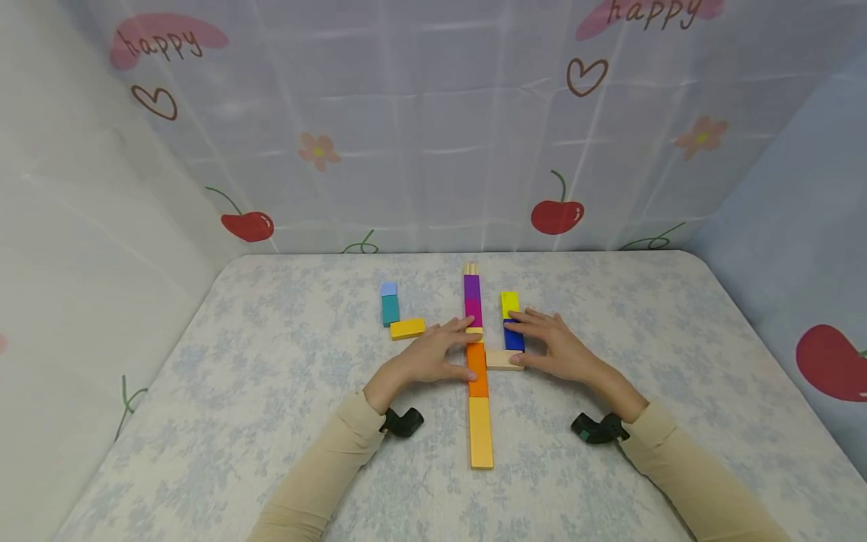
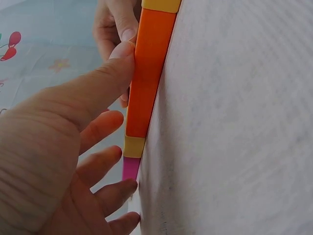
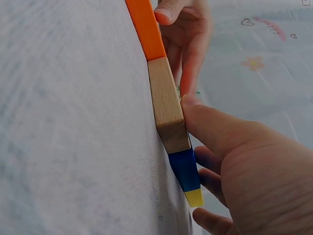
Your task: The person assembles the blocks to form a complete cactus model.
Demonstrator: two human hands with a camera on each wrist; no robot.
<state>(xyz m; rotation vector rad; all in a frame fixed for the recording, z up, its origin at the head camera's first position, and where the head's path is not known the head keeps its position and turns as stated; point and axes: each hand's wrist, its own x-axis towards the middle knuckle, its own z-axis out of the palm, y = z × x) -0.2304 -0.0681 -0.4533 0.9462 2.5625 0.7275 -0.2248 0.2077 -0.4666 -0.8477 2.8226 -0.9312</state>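
Observation:
Down the middle of the table runs a column of blocks: a purple-magenta block [image 1: 473,295], a thin yellow piece, an orange block [image 1: 477,380] and a light yellow block [image 1: 481,436]. My left hand [image 1: 428,355] spreads over it from the left, thumb on the orange block and fingertips near the magenta part. To the right, a plain wooden block [image 1: 501,360] lies crosswise against the column, with a blue block [image 1: 514,337] and a yellow block [image 1: 509,302] beyond it. My right hand [image 1: 558,350] touches the wooden block with its thumb; its fingers reach over the blue block.
Left of the column lie a yellow-orange block [image 1: 408,329], a teal block [image 1: 390,310] and a light blue block [image 1: 389,288]. Thin pale sticks [image 1: 470,268] stand out at the column's far end. A patterned cloth covers the table [image 1: 271,421]; printed curtains [image 1: 433,150] rise behind it.

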